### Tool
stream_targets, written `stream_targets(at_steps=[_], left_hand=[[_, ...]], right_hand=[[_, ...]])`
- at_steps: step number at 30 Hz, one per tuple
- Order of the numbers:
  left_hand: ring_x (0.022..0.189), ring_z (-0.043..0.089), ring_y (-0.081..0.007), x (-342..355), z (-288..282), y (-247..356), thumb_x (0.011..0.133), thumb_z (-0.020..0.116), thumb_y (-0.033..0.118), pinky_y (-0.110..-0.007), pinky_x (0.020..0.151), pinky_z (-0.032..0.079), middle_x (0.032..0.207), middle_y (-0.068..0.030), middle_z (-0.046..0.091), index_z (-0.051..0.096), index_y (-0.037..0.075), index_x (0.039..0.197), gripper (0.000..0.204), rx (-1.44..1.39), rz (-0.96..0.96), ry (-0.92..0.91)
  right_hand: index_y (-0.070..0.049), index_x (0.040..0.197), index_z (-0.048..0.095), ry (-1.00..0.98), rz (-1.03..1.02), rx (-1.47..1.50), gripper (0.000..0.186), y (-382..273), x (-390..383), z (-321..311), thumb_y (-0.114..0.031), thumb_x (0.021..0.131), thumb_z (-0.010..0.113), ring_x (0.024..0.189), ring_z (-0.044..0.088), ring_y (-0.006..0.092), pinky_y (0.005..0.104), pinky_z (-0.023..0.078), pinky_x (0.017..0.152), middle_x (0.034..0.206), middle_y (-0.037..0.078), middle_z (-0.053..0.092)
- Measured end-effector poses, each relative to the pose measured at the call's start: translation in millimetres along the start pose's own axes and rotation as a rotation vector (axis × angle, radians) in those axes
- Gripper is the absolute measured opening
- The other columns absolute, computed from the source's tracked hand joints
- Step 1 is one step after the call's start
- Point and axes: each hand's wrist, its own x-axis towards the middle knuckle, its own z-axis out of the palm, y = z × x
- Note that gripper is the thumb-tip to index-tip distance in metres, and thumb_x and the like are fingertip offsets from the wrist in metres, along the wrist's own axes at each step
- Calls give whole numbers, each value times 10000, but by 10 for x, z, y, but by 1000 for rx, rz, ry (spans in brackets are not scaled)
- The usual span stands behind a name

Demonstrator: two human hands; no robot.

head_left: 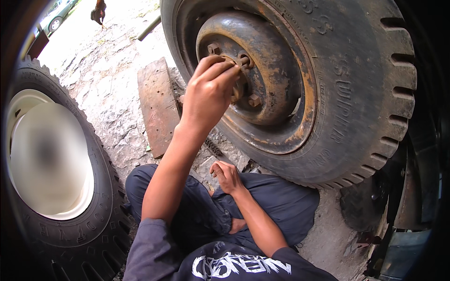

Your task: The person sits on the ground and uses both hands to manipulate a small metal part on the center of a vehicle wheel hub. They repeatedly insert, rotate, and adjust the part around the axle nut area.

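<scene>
In front of me stands a wheel with a black tyre and a rusty, dark steel rim. My left hand is raised to the rim's middle, its fingers pinched together beside a bare wheel stud; whatever lies between the fingertips is hidden. One wheel nut sits on the lower part of the rim and another nut at its upper left. My right hand rests low over my lap, fingers curled in; I cannot make out what they hold, if anything.
A second wheel with a black tyre and a pale rim stands close on my left. A worn wooden plank lies on the rough stone ground. Dark metal parts crowd the right edge. Farther off are a chicken and a parked car.
</scene>
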Motion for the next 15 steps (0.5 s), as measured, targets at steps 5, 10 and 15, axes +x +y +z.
stream_targets(at_steps=[5,10,15], left_hand=[[1072,709,-297,-13,21,151,837,778,-53,-400,944,606,1063,-105,781,826,4,1054,229,84,45,-173],[1087,692,-293,-78,74,237,751,768,-75,-384,963,596,1076,-100,779,818,-6,1019,281,55,45,-110],[1138,661,-277,-171,146,215,703,735,-17,-417,994,577,1096,-87,752,806,-1,1016,321,122,50,-162]], right_hand=[[0,900,656,30,24,78,534,-7,-67,-34,-436,1155,482,779,651,382,444,502,749,809,188,635],[3,881,663,25,-25,29,577,-16,-19,-39,-448,1162,436,766,684,332,419,528,745,829,179,661],[-5,887,655,36,-24,78,513,-39,-51,-46,-404,1155,476,786,646,421,462,497,747,801,210,628]])
